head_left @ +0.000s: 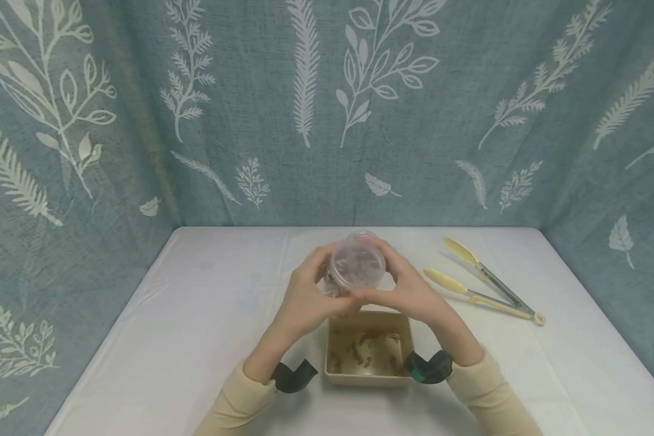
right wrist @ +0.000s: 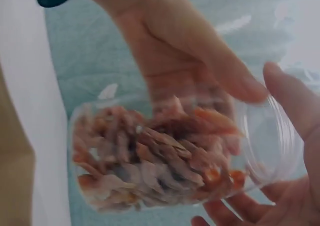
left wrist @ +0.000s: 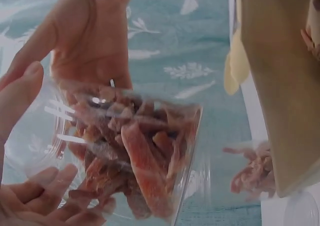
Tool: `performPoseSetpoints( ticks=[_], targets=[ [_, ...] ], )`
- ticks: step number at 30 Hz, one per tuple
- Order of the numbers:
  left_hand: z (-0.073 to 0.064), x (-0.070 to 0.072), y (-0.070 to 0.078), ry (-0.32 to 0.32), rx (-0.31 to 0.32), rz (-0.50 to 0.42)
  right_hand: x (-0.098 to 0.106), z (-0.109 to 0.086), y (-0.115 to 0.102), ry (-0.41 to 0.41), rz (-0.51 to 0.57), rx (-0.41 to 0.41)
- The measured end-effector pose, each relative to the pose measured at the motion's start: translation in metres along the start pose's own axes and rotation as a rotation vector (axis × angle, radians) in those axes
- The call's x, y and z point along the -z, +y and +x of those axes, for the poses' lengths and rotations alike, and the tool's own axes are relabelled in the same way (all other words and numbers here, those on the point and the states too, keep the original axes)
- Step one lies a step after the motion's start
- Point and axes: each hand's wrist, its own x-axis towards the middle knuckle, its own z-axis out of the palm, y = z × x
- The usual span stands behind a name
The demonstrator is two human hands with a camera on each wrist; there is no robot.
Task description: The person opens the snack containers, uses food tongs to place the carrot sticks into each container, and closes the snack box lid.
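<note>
Both hands hold a clear plastic jar (head_left: pixel 356 264) above the table, its round clear end turned up toward the head camera. Reddish-brown strips that look like dried meat (right wrist: pixel 150 156) fill much of the jar. My left hand (head_left: pixel 305 293) curls round the jar from the left, and my right hand (head_left: pixel 414 287) from the right, with the thumbs near the round end. Below the hands stands a tan rectangular box (head_left: pixel 367 380) with several brown strips (head_left: pixel 365 351) on its bottom. Fingers hide part of the jar.
Yellow-tipped tongs (head_left: pixel 490 284) lie spread on the right of the white-covered table (head_left: pixel 223 315). Behind the hands shows another clear rim (head_left: pixel 363 234); the left wrist view has more meat pieces (left wrist: pixel 252 171) beside the box. A leaf-patterned curtain (head_left: pixel 261 91) encloses the table.
</note>
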Motion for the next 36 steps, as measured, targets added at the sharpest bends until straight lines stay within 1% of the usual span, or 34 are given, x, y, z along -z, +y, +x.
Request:
performPoseSetpoints(
  ticks=[4, 8, 9, 11, 13, 16, 18, 21, 24, 27, 29, 31, 33, 35, 36],
  targets=[
    [0.0, -0.002, -0.003, 0.078, -0.013, 0.046, -0.014, 0.001, -0.001, 0.131, -0.052, -0.081],
    [0.0, -0.005, -0.005, 0.156, -0.049, 0.116, -0.028, 0.002, -0.003, 0.237, -0.124, -0.13],
    [0.0, -0.006, -0.005, 0.166, -0.056, 0.124, -0.031, 0.002, -0.003, 0.249, -0.137, -0.133],
    [0.001, -0.006, -0.005, 0.179, -0.056, 0.129, -0.033, 0.002, -0.005, 0.248, -0.153, -0.135],
    [0.001, -0.005, -0.006, 0.175, -0.041, 0.105, -0.031, 0.001, -0.006, 0.235, -0.166, -0.138],
    [0.002, -0.002, -0.007, 0.146, -0.008, 0.035, -0.023, 0.001, -0.007, 0.177, -0.139, -0.115],
    [0.002, -0.001, -0.006, 0.116, 0.014, -0.007, -0.014, 0.0, -0.005, 0.134, -0.113, -0.061],
    [0.001, 0.001, -0.004, 0.049, 0.03, -0.05, 0.001, -0.001, -0.003, 0.049, -0.034, 0.048],
    [0.001, 0.003, -0.001, -0.037, 0.039, -0.086, 0.013, -0.002, -0.002, -0.048, 0.041, 0.138],
    [0.0, 0.005, 0.001, -0.137, 0.034, -0.155, 0.02, -0.002, -0.001, -0.147, 0.101, 0.195],
    [0.0, 0.006, 0.002, -0.205, 0.016, -0.212, 0.022, -0.002, -0.001, -0.199, 0.108, 0.235],
    [0.0, 0.007, 0.002, -0.258, -0.008, -0.254, 0.023, -0.002, -0.001, -0.239, 0.101, 0.273],
    [0.0, 0.007, 0.004, -0.288, -0.032, -0.274, 0.023, -0.003, -0.001, -0.261, 0.089, 0.293],
    [-0.001, 0.006, 0.005, -0.286, -0.038, -0.266, 0.022, -0.002, -0.002, -0.26, 0.071, 0.294],
    [-0.001, 0.006, 0.005, -0.274, -0.034, -0.252, 0.022, -0.002, -0.003, -0.256, 0.068, 0.285]
  ],
)
